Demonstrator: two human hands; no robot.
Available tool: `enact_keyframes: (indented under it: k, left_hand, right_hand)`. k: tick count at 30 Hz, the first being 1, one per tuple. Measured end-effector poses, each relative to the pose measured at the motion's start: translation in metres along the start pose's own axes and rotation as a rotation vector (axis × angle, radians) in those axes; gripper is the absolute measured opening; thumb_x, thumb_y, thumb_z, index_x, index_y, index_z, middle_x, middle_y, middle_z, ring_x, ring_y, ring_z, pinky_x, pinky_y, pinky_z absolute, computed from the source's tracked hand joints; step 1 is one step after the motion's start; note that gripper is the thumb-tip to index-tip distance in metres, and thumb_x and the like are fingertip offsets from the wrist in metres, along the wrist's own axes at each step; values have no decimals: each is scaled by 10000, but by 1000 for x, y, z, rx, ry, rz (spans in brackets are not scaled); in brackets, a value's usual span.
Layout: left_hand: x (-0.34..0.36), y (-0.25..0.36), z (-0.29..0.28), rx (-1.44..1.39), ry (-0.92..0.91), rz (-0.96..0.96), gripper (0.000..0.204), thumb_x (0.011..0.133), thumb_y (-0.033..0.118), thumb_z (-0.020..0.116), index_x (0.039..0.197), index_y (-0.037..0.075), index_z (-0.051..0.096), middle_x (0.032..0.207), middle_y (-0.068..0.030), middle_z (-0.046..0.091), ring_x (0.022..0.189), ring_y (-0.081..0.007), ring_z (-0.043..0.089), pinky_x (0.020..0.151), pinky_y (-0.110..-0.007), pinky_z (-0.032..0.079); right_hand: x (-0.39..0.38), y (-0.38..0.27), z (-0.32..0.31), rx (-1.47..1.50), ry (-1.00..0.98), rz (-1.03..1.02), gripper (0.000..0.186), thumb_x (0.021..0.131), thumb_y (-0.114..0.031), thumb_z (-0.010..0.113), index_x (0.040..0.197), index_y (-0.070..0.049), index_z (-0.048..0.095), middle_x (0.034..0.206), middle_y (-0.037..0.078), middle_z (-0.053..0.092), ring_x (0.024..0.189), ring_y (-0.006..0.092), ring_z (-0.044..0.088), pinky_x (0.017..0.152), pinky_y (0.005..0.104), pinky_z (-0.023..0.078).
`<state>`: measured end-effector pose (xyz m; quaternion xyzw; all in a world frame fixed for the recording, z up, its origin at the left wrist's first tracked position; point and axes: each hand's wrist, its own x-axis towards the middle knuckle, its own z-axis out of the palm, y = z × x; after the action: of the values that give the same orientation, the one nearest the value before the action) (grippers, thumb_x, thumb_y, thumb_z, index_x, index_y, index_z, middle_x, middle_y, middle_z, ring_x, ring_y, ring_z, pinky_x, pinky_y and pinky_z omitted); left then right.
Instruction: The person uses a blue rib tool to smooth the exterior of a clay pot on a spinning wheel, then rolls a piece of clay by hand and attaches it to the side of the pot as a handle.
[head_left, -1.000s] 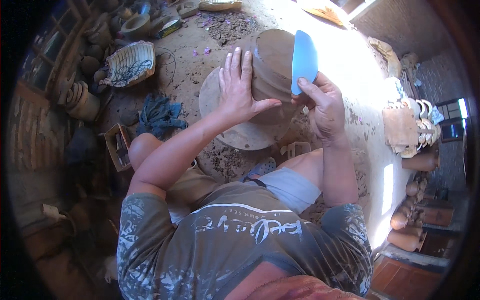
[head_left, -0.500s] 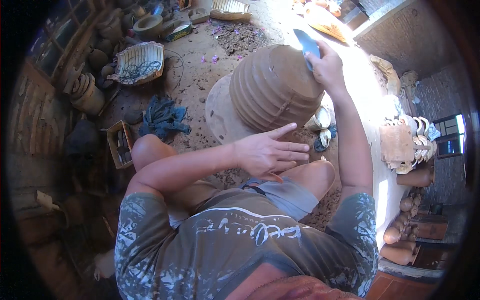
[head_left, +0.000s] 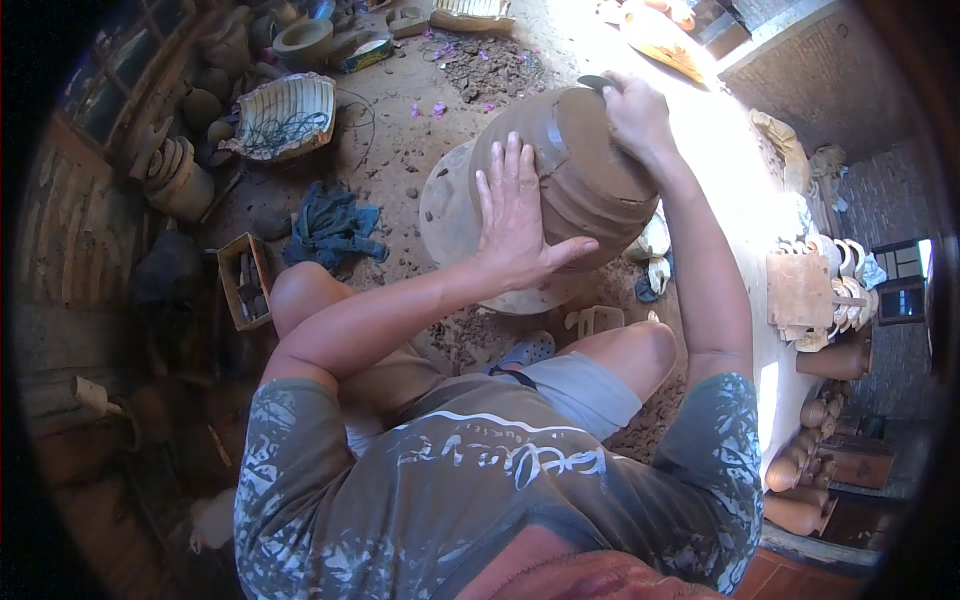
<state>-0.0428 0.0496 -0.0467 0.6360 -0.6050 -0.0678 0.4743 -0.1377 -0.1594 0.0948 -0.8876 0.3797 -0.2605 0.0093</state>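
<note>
A large ribbed brown clay pot (head_left: 600, 170) stands on a round flat wheel (head_left: 447, 205) in front of me. My left hand (head_left: 520, 215) is open, fingers spread, with its palm toward the pot's near left side; it appears to touch the ribs. At the pot's top right edge my right hand (head_left: 638, 115) grips a thin flat scraper (head_left: 597, 82), seen nearly edge-on against the top. Most of the scraper is hidden by my fingers.
To the left lie a blue cloth (head_left: 333, 225), a wooden box of tools (head_left: 243, 282) and a ribbed tray with wire (head_left: 287, 120). Clay crumbs (head_left: 490, 70) litter the floor beyond. Finished pots (head_left: 795, 465) line the right. A small pale stool-like block (head_left: 594, 320) sits below the wheel.
My left hand has risen from above my lap to the pot's side. My right hand has tilted the scraper from broadside to nearly edge-on at the pot's top. The pot's surface has turned.
</note>
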Motion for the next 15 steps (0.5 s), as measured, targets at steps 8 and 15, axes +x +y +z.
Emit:
enact_keyframes:
  k: [8, 15]
  left_hand:
    - [19, -24, -1, 2, 88, 112, 1531, 708, 894, 788, 1695, -69, 122, 1768, -311, 143, 1662, -498, 100, 1289, -726, 88]
    - [38, -50, -12, -109, 90, 254, 1419, 753, 848, 797, 1685, -57, 224, 1742, -315, 249, 1631, -514, 220, 1309, -643, 184]
  right_hand:
    - [-15, -18, -7, 311, -102, 0, 309, 1027, -169, 664, 1272, -14, 769, 1160, 190, 794, 1076, 287, 759, 985, 393, 569]
    - [-27, -42, -29, 505, -404, -145, 259, 1015, -121, 680, 1221, 6, 773, 1190, 171, 765, 1140, 284, 726, 1047, 369, 540]
